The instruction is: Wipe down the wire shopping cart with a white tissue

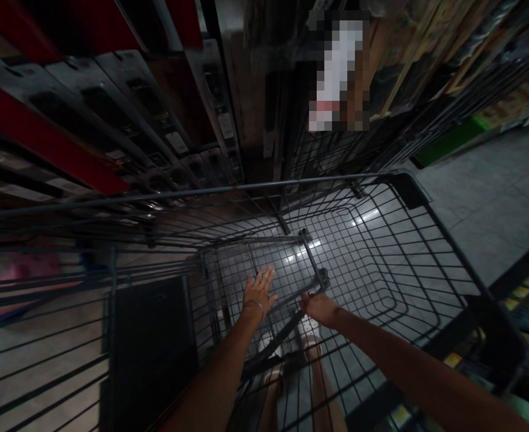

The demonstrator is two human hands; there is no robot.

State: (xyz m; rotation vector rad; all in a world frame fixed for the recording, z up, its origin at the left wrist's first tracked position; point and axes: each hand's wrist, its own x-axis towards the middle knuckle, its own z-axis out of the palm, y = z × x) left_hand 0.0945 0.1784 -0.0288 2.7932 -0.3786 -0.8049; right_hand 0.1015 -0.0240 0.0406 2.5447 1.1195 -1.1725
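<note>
Inside a dark wire shopping cart (454, 245), both my arms reach down over the basket. My left hand (259, 291) is open, fingers spread, palm down above the mesh floor, with a thin bracelet at the wrist. Just right of it, my right hand (321, 309) is closed, its fingers curled together. Whether anything sits in those fingers is hidden from me. A dark bar or strap (276, 339) runs from beside the right hand toward the lower left; I cannot tell if the hand touches it.
Packaged goods (107, 102) hang on a rack along the far side. A black panel (150, 354) stands at the cart's left end. Light shoes (308, 326) and legs show through the mesh. Tiled floor (493, 186) lies to the right, with low shelves (528, 294) of goods nearby.
</note>
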